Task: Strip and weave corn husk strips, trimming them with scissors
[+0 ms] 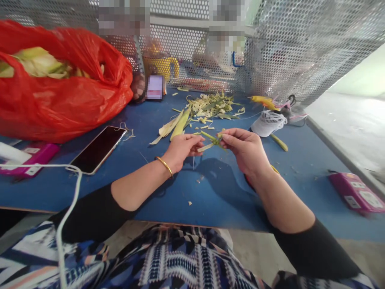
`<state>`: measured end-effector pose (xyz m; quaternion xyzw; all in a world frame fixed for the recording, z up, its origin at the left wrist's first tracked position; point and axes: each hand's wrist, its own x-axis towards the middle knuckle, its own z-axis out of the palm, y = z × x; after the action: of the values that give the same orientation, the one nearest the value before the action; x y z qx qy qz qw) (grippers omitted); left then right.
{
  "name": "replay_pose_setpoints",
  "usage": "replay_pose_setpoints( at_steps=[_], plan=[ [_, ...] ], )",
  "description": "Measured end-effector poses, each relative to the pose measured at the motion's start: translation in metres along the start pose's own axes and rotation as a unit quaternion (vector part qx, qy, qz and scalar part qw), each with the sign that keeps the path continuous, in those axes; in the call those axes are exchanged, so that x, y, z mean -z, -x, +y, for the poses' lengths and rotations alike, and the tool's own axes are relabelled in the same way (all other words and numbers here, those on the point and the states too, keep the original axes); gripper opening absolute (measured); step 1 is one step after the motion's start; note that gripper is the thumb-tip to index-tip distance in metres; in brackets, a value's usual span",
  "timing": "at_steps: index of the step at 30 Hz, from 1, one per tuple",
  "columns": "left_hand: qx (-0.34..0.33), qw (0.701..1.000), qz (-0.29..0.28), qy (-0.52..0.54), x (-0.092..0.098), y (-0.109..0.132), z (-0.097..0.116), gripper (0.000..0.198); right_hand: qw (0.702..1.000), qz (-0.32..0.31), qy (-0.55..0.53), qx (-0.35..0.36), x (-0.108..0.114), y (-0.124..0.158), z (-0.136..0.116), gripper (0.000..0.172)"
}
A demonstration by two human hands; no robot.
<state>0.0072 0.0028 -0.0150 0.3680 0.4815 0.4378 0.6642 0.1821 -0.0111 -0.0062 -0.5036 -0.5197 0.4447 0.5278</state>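
Note:
Between my two hands is a small woven piece of green leaf strips (214,140), with several strip ends sticking out. My left hand (185,149) has its fingers pinched at the piece's left ends. On its other side, my right hand (243,147) pinches the piece between thumb and fingers. Just beyond my left hand lie a green husk leaf (181,123) and a drier, pale leaf (170,129). A heap of cut leaf scraps (212,105) sits farther back on the blue table (192,200).
A red plastic bag (69,104) of husks stands at left, near a dark phone (98,149) and a white cable (69,200). To the right are a spool of white thread (268,123), a yellow tool (264,102) and a magenta box (356,192). Perforated metal panels (192,44) border the back.

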Motion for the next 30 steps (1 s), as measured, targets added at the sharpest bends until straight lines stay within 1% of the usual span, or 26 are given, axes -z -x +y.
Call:
replay_pose_setpoints(
  at_steps=[1, 3, 5, 7, 10, 12, 15, 17, 19, 21, 26, 30],
  plan=[
    [-0.042, 0.999, 0.003, -0.021, 0.0, 0.001, 0.0, 0.014, 1.0, 0.003, -0.001, -0.004, 0.001, 0.0, -0.001, 0.025],
    [-0.092, 0.994, -0.03, -0.051, 0.0, 0.002, 0.0, 0.008, 1.0, 0.002, -0.006, -0.012, 0.001, -0.001, 0.0, 0.027],
    [-0.103, 0.99, -0.078, -0.057, 0.0, 0.004, -0.001, 0.002, 1.0, -0.005, -0.009, -0.019, 0.0, -0.001, 0.001, 0.028],
    [-0.098, 0.989, -0.101, -0.055, 0.0, 0.005, -0.003, 0.008, 1.0, -0.012, -0.009, -0.021, -0.002, 0.0, 0.003, 0.028],
    [-0.085, 0.99, -0.092, -0.057, -0.001, 0.004, -0.006, 0.015, 0.999, -0.022, -0.01, -0.024, -0.005, 0.002, 0.004, 0.027],
    [-0.07, 0.992, -0.087, -0.052, -0.002, 0.003, -0.008, 0.016, 0.999, -0.026, -0.011, -0.026, -0.006, 0.003, 0.005, 0.026],
    [-0.042, 0.996, -0.078, -0.029, -0.004, 0.003, -0.008, 0.009, 1.0, -0.021, 0.005, -0.008, -0.006, 0.004, 0.005, 0.021],
    [-0.03, 0.997, -0.064, -0.008, -0.005, 0.004, -0.007, 0.003, 0.999, 0.001, 0.027, 0.021, -0.006, 0.004, 0.005, 0.018],
    [-0.032, 0.998, -0.049, 0.008, -0.005, 0.004, -0.007, 0.003, 0.997, 0.029, 0.046, 0.055, -0.006, 0.005, 0.003, 0.014],
    [-0.04, 0.998, -0.042, 0.014, -0.005, 0.004, -0.006, 0.007, 0.994, 0.046, 0.057, 0.079, -0.006, 0.006, 0.002, 0.012],
    [-0.047, 0.998, -0.039, 0.028, -0.005, 0.004, -0.006, 0.007, 0.994, 0.036, 0.058, 0.084, -0.012, 0.01, 0.003, 0.01],
    [-0.057, 0.997, -0.047, 0.034, -0.005, 0.004, -0.009, 0.014, 0.99, 0.047, 0.072, 0.114, -0.013, 0.011, 0.006, 0.008]
  ],
)
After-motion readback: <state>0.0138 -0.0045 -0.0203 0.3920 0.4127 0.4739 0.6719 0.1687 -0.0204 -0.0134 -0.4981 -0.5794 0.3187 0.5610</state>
